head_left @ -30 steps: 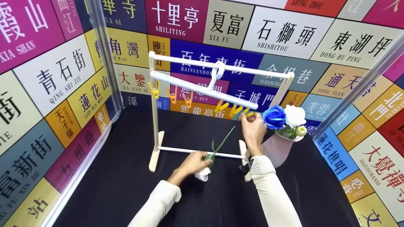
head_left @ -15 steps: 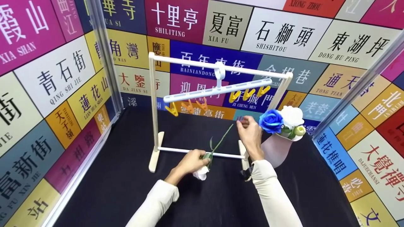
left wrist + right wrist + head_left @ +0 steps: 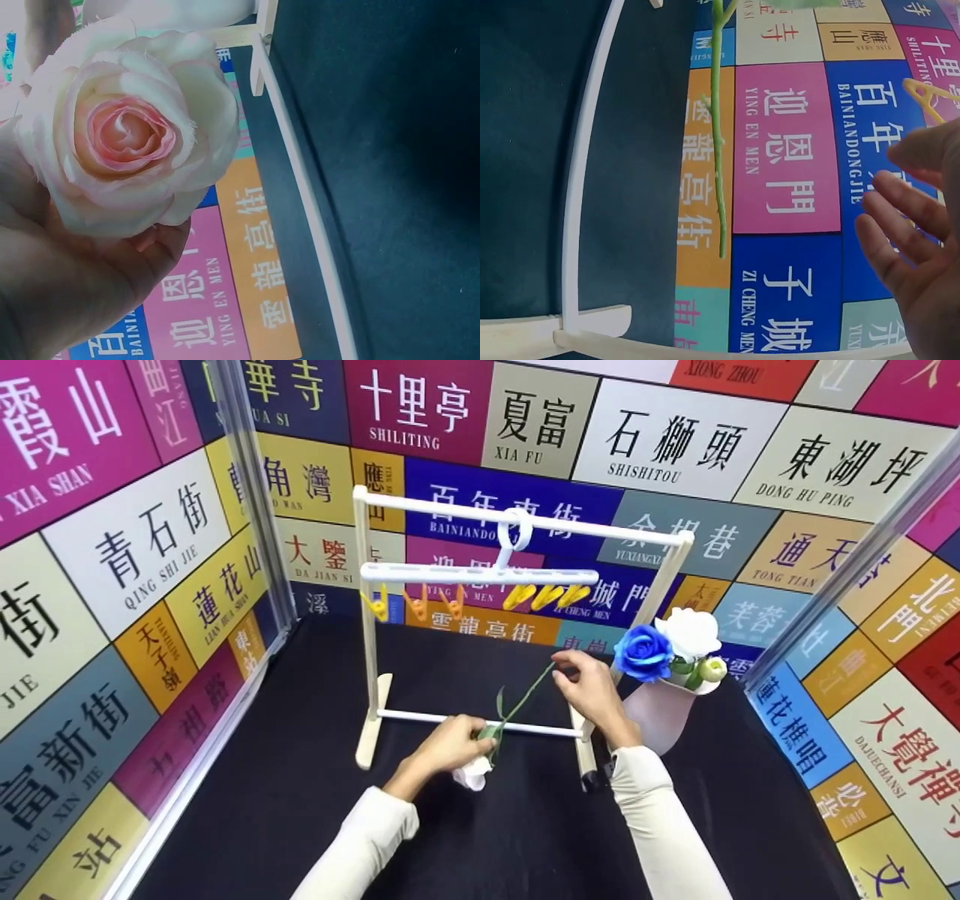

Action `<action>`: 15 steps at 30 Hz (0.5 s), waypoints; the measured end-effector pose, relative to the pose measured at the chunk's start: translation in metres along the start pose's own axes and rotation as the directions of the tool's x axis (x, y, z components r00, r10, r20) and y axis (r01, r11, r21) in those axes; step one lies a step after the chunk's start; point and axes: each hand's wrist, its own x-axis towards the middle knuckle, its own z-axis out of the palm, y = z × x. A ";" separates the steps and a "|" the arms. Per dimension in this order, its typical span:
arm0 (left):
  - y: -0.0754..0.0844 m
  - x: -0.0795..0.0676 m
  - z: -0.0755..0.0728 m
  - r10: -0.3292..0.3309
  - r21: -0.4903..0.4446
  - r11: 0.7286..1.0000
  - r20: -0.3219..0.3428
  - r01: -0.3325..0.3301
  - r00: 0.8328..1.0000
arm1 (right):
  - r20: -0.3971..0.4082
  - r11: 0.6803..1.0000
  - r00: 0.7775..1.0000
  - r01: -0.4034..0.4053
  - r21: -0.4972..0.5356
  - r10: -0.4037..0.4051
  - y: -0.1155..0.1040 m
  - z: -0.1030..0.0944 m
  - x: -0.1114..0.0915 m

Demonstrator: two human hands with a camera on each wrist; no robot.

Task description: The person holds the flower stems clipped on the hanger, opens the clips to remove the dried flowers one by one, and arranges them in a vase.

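Observation:
A white rose with a pinkish centre hangs bloom-down from my left hand, which grips its stem just behind the bloom. The green stem slants up to the right, its cut end free. My right hand is beside that end, fingers loosely bent; the right wrist view shows the hand holding nothing, apart from the stem. Above both hands a white clip hanger hangs by its hook from a wooden rack's top bar. Yellow clothespins and orange clothespins dangle from it.
A pale vase at the right holds a blue rose, a white flower and a bud. The rack's lower rail runs low behind my left hand. Sign-printed walls enclose the black tabletop.
The right hand has come down from the clothespins at the hanger's right end towards the stem's tip. The hanger has swung and turned on its hook. The left hand keeps the rose nearly still.

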 end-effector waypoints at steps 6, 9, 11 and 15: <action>0.000 -0.003 -0.005 0.004 0.004 1.000 0.026 -0.004 1.000 | 0.071 0.999 0.997 0.033 -0.005 -0.033 0.006 -0.003 -0.001; 0.001 -0.005 -0.007 0.015 0.001 1.000 0.038 -0.015 0.999 | 0.105 1.000 0.994 0.027 -0.002 -0.026 0.010 -0.004 -0.001; 0.002 -0.007 -0.009 0.025 0.006 1.000 0.047 -0.026 0.999 | 0.130 1.000 0.991 0.026 -0.007 -0.025 0.013 -0.005 -0.001; 0.003 -0.011 -0.013 0.044 0.018 0.999 0.058 -0.045 0.997 | 0.166 0.998 0.985 0.056 -0.017 -0.052 0.020 -0.004 -0.004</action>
